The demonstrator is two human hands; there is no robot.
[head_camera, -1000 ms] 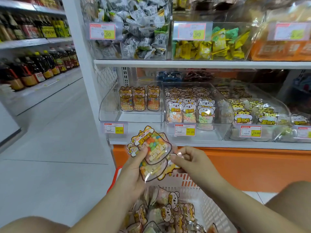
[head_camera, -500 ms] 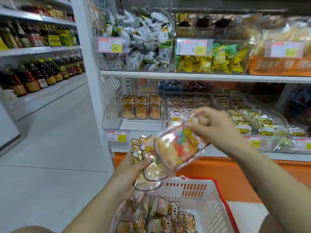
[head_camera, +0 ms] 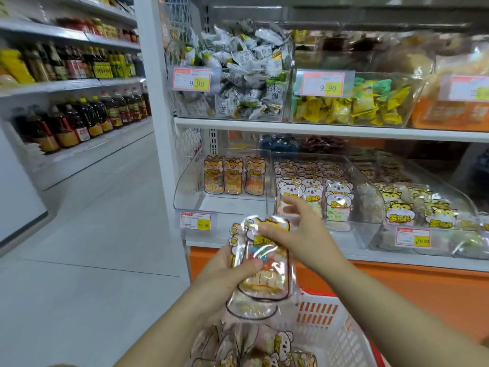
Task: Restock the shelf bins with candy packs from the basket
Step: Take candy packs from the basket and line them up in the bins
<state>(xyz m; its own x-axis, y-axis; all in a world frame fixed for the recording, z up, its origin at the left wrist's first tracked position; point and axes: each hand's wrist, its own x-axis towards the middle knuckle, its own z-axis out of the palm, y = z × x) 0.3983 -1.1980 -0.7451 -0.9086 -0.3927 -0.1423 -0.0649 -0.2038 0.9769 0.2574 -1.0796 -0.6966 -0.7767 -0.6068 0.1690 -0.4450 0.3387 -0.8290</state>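
A shop, most likely a supermarket, is shown. White shelves (head_camera: 317, 129) are lined with clear bins (head_camera: 186, 192) of wrapped sweets and snacks, and each bin is fronted by a printed price tag (head_camera: 192, 80); 2 tags on the upper shelf are marked 9.90. Across a tiled aisle (head_camera: 92, 234), rows of bottles (head_camera: 87, 120) are stocked on more shelving, and a plastic shopping basket (head_camera: 330, 327) filled with candy packs (head_camera: 264, 348) is seen below.
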